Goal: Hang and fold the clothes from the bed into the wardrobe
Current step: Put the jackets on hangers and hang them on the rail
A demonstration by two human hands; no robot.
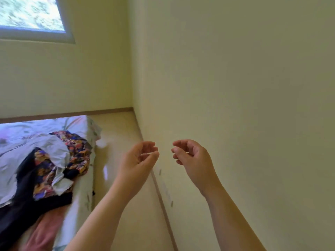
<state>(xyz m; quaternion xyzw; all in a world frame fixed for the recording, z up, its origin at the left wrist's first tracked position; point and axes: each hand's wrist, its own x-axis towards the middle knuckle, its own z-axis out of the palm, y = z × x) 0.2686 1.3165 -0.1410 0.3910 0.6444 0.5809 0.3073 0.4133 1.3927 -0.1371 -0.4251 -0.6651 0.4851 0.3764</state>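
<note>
A heap of clothes lies on the bed [81, 200] at the lower left: a white garment [27, 153], a flowery multicoloured garment [78, 151], a black garment [23, 201] and a pink one [43, 232]. My left hand [139, 158] and my right hand [190, 156] are raised side by side to the right of the bed, over the floor and in front of the wall. Both have loosely curled fingers and hold nothing. The wardrobe is out of view.
A cream wall [235, 87] fills the right side and meets the floor [123, 134] at a brown skirting board. A strip of floor runs between bed and wall. A window [29, 13] sits at the upper left.
</note>
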